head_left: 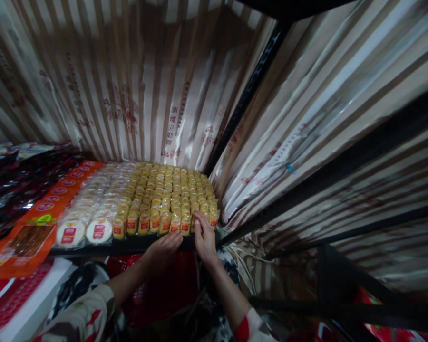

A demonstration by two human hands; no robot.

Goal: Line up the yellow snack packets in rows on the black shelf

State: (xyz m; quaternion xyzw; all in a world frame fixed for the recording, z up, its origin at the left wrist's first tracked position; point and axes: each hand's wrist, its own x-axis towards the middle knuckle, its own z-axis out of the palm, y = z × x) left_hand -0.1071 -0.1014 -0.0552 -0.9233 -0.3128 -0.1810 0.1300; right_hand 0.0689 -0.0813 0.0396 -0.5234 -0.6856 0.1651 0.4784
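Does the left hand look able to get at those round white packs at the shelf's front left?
Probably yes: the left hand rests at the shelf edge, and nothing visible stands between it and the round white packs.

Landmark: shelf board [128,245].
On it, right part: small packets [167,194] in rows reaching back to the rear curtain [135,95].
Left of those: round flat packs [89,213].
Further left: long packets [39,223].
Front edge: left hand [164,248], right hand [204,237], touching the front-row packets.
Below: basket [157,289].
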